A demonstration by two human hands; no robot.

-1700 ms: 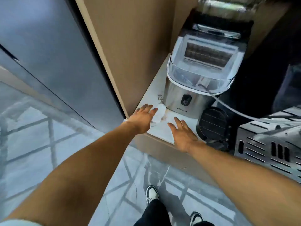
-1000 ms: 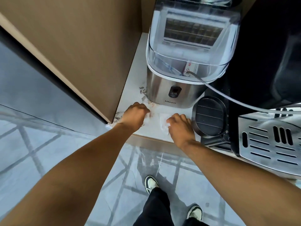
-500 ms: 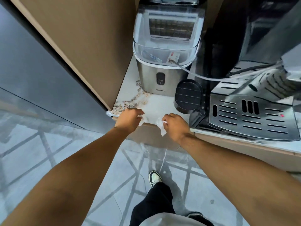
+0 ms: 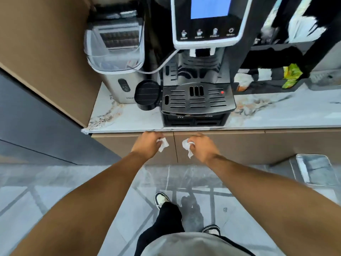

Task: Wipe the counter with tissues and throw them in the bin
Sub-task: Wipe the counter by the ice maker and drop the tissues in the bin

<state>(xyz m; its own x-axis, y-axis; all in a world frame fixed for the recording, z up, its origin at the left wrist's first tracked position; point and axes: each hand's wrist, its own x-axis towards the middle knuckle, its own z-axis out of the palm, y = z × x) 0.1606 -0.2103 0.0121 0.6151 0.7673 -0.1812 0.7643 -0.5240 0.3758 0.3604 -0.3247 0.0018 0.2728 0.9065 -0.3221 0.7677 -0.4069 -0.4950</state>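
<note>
My left hand is closed around a crumpled white tissue, and my right hand grips a second white tissue. Both hands hover in front of the brown cabinet doors, just below the front edge of the marble counter. Neither hand touches the counter. A bin with a clear liner stands on the floor at the right, well away from my right hand.
A steel ice maker and a black coffee machine fill the counter's back. A black round holder sits between them. A brown wall panel closes off the left. Green packets lie at the far right.
Both hands closed on the tissues while on the counter, then pulled back off its front edge and down in front of the cabinet. The view has swung right, showing the coffee machine and bin.
</note>
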